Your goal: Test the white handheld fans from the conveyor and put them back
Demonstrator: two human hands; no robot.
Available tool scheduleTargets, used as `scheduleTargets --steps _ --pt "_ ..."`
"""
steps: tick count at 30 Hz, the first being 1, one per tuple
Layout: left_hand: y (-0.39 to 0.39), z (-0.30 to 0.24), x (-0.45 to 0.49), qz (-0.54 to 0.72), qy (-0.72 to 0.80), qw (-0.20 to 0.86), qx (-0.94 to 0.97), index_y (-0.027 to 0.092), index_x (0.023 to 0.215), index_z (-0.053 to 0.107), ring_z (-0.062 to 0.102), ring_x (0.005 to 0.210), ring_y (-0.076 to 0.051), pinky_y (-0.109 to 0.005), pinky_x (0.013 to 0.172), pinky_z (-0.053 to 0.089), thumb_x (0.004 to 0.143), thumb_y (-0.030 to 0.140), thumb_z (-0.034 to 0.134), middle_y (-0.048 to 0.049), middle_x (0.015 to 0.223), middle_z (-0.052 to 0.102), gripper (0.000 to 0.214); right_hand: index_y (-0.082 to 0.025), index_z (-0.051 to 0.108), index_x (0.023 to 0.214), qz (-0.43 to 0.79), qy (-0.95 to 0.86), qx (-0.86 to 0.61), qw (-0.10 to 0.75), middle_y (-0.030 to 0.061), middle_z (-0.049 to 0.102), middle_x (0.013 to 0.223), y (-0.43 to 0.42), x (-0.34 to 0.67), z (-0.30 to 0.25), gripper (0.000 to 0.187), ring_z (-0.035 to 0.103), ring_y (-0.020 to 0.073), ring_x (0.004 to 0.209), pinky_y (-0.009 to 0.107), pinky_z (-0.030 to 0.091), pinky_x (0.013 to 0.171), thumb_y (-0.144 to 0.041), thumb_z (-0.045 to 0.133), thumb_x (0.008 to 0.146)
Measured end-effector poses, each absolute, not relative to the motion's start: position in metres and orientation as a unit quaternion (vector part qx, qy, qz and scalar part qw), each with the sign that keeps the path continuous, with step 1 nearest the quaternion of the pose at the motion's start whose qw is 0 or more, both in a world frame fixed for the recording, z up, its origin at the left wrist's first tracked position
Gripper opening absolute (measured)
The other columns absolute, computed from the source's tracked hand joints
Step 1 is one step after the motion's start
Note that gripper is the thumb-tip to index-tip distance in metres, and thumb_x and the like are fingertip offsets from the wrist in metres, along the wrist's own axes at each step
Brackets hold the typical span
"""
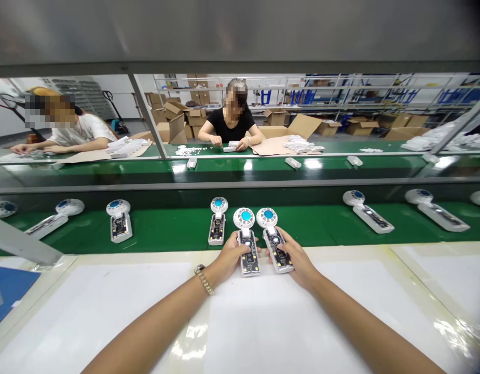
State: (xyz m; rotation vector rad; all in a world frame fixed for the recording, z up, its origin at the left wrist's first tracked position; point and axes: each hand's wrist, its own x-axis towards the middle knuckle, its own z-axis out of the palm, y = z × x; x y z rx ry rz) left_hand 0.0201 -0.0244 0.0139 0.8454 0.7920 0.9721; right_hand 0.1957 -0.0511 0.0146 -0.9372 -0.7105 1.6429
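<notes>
My left hand (229, 258) is closed around a white handheld device (249, 264), its thumb lying on the open face where a dark circuit board shows. My right hand (299, 259) grips a similar handheld device (280, 259), thumb also over the board. Both devices have a round white head with a blue centre, tilted away from me. They are held side by side above the near edge of the worktop, heads close together. Just left of them, another such device (217, 228) lies on the green conveyor belt (173, 228).
More devices lie along the belt, including one at left (120, 226) and one at right (372, 218). White sheets (107, 311) cover the worktop. A metal post (22, 241) and blue board (10, 293) stand left. Across the line, two people handle white parts beside cardboard boxes (177, 130).
</notes>
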Motion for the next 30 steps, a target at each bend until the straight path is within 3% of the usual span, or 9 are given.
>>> scheduleTargets --steps 7,20,30 --pt "-0.027 0.016 0.019 0.425 0.357 0.719 0.418 0.018 0.099 0.043 0.064 0.083 -0.022 -0.039 0.075 0.05 0.063 0.011 0.065 -0.0102 0.107 0.059 0.042 -0.028 0.039 0.127 0.672 -0.329 -0.402 0.528 0.0007 0.064 0.087 -0.05 0.196 0.014 0.067 0.063 0.0188 0.069 0.031 0.05 0.059 -0.023 0.065 0.066" --pt "-0.029 0.022 0.019 0.409 0.371 0.711 0.436 0.018 0.099 0.046 0.062 0.084 -0.02 -0.034 0.07 0.048 0.063 0.015 0.067 -0.0096 0.109 0.058 0.041 -0.03 0.038 0.128 0.68 -0.349 -0.387 0.516 0.0061 0.059 0.109 -0.053 0.197 0.017 0.067 0.064 0.0246 0.084 0.041 0.053 0.069 -0.031 0.067 0.068" --pt "-0.033 0.031 0.021 0.392 0.386 0.718 0.428 0.017 0.102 0.047 0.064 0.083 -0.023 -0.038 0.072 0.049 0.065 0.015 0.066 -0.01 0.094 0.064 0.042 -0.029 0.036 0.13 0.661 -0.33 -0.428 0.521 0.0014 0.064 0.091 -0.05 0.194 0.013 0.068 0.065 0.0226 0.078 0.038 0.055 0.063 -0.024 0.062 0.068"
